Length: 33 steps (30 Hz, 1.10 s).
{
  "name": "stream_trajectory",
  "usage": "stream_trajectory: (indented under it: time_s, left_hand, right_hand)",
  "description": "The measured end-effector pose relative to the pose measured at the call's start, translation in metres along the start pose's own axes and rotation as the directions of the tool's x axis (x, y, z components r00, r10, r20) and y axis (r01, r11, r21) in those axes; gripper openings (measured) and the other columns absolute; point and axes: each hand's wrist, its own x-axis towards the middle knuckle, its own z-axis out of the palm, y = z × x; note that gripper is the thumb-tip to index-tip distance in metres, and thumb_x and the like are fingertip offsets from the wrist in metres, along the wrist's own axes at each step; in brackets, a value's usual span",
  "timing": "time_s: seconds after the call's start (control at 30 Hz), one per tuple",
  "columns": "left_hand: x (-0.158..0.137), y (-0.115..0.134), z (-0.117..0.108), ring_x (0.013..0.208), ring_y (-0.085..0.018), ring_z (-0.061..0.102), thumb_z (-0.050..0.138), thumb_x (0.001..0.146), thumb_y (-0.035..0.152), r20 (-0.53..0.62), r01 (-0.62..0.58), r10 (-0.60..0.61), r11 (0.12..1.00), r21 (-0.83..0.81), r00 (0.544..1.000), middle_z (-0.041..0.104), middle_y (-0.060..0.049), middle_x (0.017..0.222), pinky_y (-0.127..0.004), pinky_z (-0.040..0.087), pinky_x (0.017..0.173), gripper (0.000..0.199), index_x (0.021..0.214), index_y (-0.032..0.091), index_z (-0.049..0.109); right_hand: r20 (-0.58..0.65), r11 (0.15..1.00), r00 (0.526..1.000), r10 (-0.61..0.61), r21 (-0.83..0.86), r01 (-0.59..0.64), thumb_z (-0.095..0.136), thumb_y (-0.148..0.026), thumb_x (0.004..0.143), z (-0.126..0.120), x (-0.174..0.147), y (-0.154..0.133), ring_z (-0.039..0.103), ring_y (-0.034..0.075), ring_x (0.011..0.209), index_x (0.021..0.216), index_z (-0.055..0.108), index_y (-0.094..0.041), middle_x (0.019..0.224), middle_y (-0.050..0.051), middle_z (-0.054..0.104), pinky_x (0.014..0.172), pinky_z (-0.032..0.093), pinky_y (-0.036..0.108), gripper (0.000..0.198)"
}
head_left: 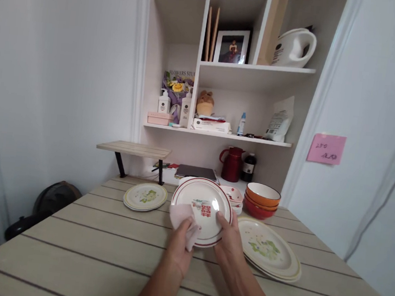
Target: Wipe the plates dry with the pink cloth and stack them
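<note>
A white plate [199, 197] with dark red rim lines and a red printed character is held up, tilted toward me, above the table. My right hand [228, 238] grips its right edge, thumb on the face and fingers behind. Pinched in my left hand [180, 245] is a pale pink cloth [180, 213], which lies against the plate's lower left edge and face. To the right rest stacked oval plates [278, 248] with a green floral print. Similar round plates [139, 193] lie to the left.
Orange and red bowls [262, 192] are stacked at the back right, beside small patterned dishes [232, 194]. A red jug [232, 166] and a dark bottle [248, 166] stand behind. A small raised shelf [134, 149] sits at the table's [102, 251] back left.
</note>
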Motion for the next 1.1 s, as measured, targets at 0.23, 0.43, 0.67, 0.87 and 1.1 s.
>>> stream_trajectory:
  time_s: [0.23,0.43,0.67,0.87,1.1]
  left_hand:
    - [0.004,0.016,-0.007,0.081,-0.024,0.073,0.066,0.073,0.016,-0.047,0.017,-0.017,1.0,-0.011,0.999,0.077,-0.01,0.089,-0.033,0.059,0.074,0.023,0.096,0.013,0.07]
    - [0.005,0.01,-0.006,0.088,-0.024,0.073,0.068,0.071,0.01,-0.033,-0.03,0.03,1.0,0.001,0.999,0.077,-0.012,0.095,-0.03,0.059,0.076,0.031,0.102,0.011,0.07]
    - [0.005,0.011,-0.003,0.085,-0.024,0.073,0.067,0.073,0.007,-0.029,-0.051,0.051,0.999,0.001,0.998,0.077,-0.014,0.097,-0.033,0.06,0.08,0.029,0.102,0.009,0.071]
    - [0.003,0.016,-0.002,0.09,-0.025,0.073,0.062,0.077,0.005,-0.022,-0.006,0.005,0.999,-0.038,1.0,0.076,-0.015,0.099,-0.035,0.059,0.082,0.028,0.103,0.009,0.07]
    - [0.004,0.016,-0.001,0.092,-0.025,0.072,0.062,0.077,0.005,0.001,0.011,-0.011,0.998,-0.06,1.0,0.077,-0.015,0.098,-0.035,0.059,0.084,0.029,0.105,0.008,0.069]
  right_hand:
    - [0.115,0.983,0.977,0.181,-0.019,-0.18,0.075,-0.019,0.068,0.002,-0.001,-0.004,0.073,0.025,0.084,0.132,0.052,-0.025,0.095,0.003,0.078,0.082,0.059,0.04,0.069]
    - [0.089,0.94,0.937,0.339,0.005,-0.341,0.07,-0.02,0.074,-0.01,0.013,0.005,0.074,0.029,0.086,0.114,0.065,-0.011,0.086,0.01,0.078,0.087,0.056,0.044,0.041]
    - [0.084,0.954,0.951,0.298,-0.033,-0.296,0.075,-0.013,0.066,-0.017,0.019,0.012,0.073,0.029,0.083,0.1,0.07,-0.011,0.088,0.012,0.078,0.084,0.056,0.043,0.034]
    - [0.134,0.956,0.947,0.292,-0.076,-0.284,0.062,0.0,0.055,-0.014,0.017,0.008,0.073,0.028,0.074,0.093,0.071,-0.014,0.083,0.009,0.078,0.078,0.056,0.043,0.041]
    - [0.162,0.957,0.943,0.29,-0.07,-0.283,0.051,0.002,0.047,-0.012,0.015,0.004,0.072,0.029,0.079,0.084,0.072,-0.014,0.081,0.008,0.078,0.078,0.056,0.043,0.045]
